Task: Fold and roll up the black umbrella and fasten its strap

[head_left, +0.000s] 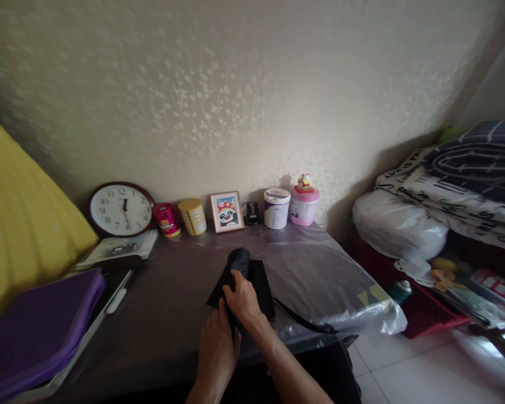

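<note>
A black cloth item (258,280) lies near the front of the table, partly a dark rolled bundle (239,261) and partly a flat piece spread beneath it. From its right side a long black strap (305,321) runs towards the table edge. My right hand (243,297) is closed on the upper part of the roll, fingers pressed to the cloth. Just below it, nearer to me, my left hand (219,339) grips the lower end, its thumb and fingers round the cloth. The hands nearly touch, and they hide the bundle's lower part.
Along the wall stand a clock (120,209), a pink can (166,220), a yellow can (192,217), a panda picture frame (227,212), and two tubs (276,209). Purple folders (42,331) lie left. A red bin (429,320) and bedding (467,179) are right.
</note>
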### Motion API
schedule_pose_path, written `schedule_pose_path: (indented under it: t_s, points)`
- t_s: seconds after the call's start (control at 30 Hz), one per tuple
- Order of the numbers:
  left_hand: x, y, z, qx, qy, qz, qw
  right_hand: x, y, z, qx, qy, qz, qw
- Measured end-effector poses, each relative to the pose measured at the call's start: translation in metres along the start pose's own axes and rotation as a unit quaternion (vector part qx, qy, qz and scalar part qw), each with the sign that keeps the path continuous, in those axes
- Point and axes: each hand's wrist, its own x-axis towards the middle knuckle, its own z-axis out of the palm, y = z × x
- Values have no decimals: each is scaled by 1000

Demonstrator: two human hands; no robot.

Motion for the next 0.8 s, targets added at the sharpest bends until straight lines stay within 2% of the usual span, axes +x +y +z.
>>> schedule_pose_path:
  t_s: [0.17, 0.5, 0.7, 0.8]
  points:
    - [1, 0, -4, -21, -18, 2, 1000, 3, -4, 6, -35, -20, -8, 999]
    - [1, -2, -3, -56, 2, 4, 998, 8, -4, 4, -74, -56, -23, 995]
    - [-3, -6, 10, -71, 54, -10, 996, 6, -8, -1, -60, -85, -59, 993]
    - [-4, -8, 16, -87, 79, 11, 993, 8, -9, -6, -62, -103, -91, 989]
